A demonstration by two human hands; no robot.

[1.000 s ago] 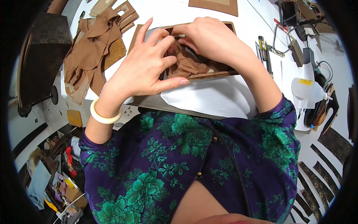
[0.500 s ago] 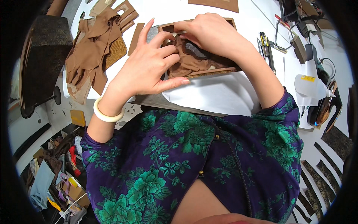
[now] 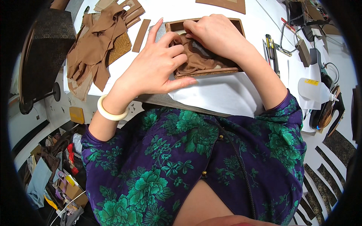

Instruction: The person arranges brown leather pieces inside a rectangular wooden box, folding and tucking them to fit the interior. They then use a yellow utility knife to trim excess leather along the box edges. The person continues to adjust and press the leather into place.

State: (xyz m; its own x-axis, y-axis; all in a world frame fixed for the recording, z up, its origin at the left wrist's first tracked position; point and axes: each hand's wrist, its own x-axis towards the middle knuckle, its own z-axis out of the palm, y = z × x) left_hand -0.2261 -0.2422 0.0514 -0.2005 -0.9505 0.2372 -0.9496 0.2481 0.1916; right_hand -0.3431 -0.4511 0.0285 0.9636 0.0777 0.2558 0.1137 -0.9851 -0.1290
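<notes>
On the white table [image 3: 169,9], near side, a brown box [image 3: 209,72] holds crumpled brown fabric [image 3: 194,63]. Left hand [image 3: 160,64] is spread over its left end; right hand [image 3: 217,35] curls inside, can't tell if it's pinching. Brown scraps [image 3: 96,45] pile left, squeeze bottle [image 3: 312,90] sits right.
</notes>
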